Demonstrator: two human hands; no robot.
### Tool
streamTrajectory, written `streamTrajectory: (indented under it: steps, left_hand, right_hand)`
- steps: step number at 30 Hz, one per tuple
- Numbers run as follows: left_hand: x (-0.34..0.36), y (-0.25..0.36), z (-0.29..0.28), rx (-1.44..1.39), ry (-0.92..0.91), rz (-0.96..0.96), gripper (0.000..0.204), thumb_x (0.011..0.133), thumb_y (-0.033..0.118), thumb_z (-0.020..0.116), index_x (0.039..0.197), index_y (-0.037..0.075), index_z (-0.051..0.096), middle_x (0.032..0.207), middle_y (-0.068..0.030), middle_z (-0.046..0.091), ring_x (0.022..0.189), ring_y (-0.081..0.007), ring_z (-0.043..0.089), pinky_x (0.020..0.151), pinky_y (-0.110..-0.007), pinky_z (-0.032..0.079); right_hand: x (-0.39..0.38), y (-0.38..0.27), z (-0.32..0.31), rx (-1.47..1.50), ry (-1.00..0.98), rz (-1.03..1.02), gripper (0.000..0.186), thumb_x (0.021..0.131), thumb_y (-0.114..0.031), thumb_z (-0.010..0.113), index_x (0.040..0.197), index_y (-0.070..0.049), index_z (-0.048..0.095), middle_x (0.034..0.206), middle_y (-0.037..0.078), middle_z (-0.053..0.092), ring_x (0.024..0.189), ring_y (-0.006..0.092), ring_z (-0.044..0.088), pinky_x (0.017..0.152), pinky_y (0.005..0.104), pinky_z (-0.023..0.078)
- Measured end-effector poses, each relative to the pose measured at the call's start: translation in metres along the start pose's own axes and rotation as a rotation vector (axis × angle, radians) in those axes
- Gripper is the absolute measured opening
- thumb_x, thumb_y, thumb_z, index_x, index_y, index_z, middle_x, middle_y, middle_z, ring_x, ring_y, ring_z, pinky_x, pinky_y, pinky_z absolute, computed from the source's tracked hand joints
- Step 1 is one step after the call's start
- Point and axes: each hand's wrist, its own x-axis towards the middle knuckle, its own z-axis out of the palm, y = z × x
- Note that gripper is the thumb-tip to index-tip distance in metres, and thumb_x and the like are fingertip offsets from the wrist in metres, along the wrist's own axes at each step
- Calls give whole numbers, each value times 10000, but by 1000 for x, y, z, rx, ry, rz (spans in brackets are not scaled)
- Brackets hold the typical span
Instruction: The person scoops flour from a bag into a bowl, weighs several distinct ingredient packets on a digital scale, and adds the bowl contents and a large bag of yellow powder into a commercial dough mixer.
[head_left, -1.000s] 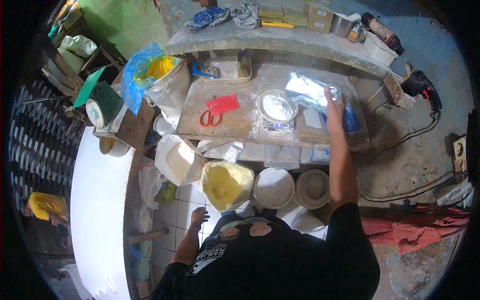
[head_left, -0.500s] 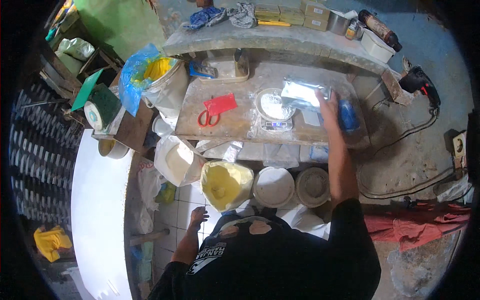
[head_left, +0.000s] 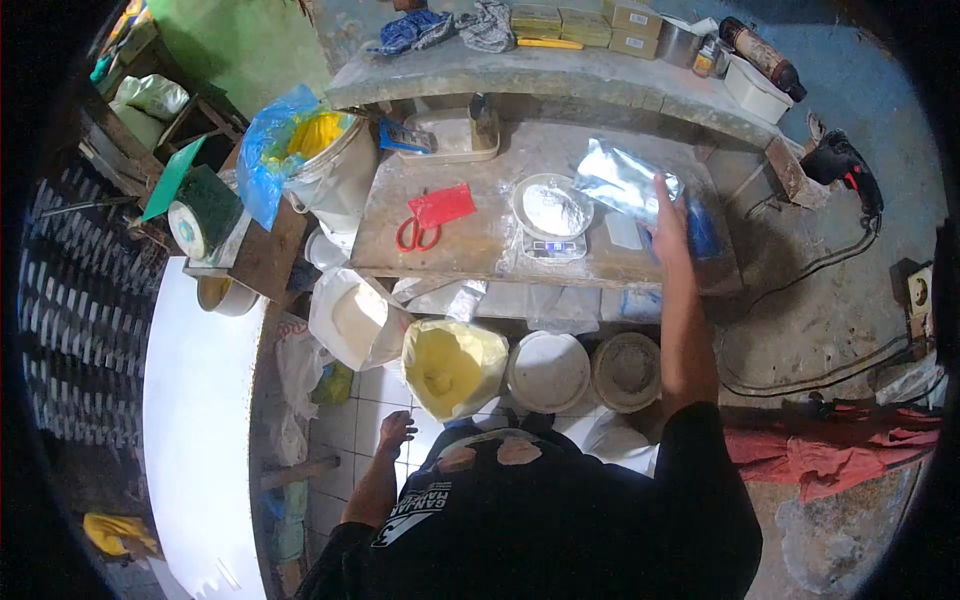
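Note:
My right hand [head_left: 668, 218] is closed on a shiny silver foil pouch [head_left: 620, 178] above the wooden table [head_left: 470, 250]. Just left of the pouch, a round bowl [head_left: 521, 207] holding white powder [head_left: 556, 210] sits on a small digital scale [head_left: 556, 247]. Blue plastic packaging [head_left: 704, 232] lies beyond my right wrist, partly covered by it. Down by my side hangs my left hand [head_left: 397, 429], empty, its fingers loosely apart, near an open yellow-lined container of pale yellow powder [head_left: 445, 368].
Red-handled scissors [head_left: 418, 236] and a red packet [head_left: 442, 206] lie on the table's left part. A bucket [head_left: 335, 180] with blue plastic stands beyond. Below the front edge are a bag of white powder [head_left: 352, 318] and two round lidded tubs [head_left: 548, 370]. A drill [head_left: 842, 170] is at right.
My right hand has drawn the foil pouch slightly right and tilted it, so more of the bowl shows. My left hand has barely moved. A yellow cloth at the lower left has shifted.

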Motion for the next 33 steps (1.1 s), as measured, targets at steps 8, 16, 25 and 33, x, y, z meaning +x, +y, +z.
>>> streamTrajectory:
  steps: [8,16,25,33]
  left_hand:
    - [-1,7,1,-4,8,5,465,891,318,636,1213,1,527,964,-110,627,767,-214,655,592,-304,515]
    - [6,5,-2,-15,-44,39,515,884,362,647,1227,1,517,969,-114,624,784,-221,656,605,-305,514]
    - [7,4,-1,15,-7,4,470,898,338,621,1219,6,531,995,-117,634,740,-215,658,594,-318,518]
    - [4,1,-7,-46,-24,23,484,919,362,595,1226,-7,527,976,-120,635,753,-214,659,596,-319,523]
  right_hand:
    - [-1,1,1,76,51,82,665,780,-510,747,1287,-162,494,1217,58,578,1078,247,581,786,460,498]
    - [26,21,-16,-176,1,-158,837,776,-524,740,1397,-66,417,1280,147,547,1144,269,551,855,422,501]
    - [-5,11,-9,-69,35,86,795,775,-536,736,1368,-106,427,1303,104,514,1140,262,540,810,452,505]
    - [-2,4,-5,35,37,118,801,769,-534,745,1383,-144,411,1294,101,523,1104,268,562,831,493,489]
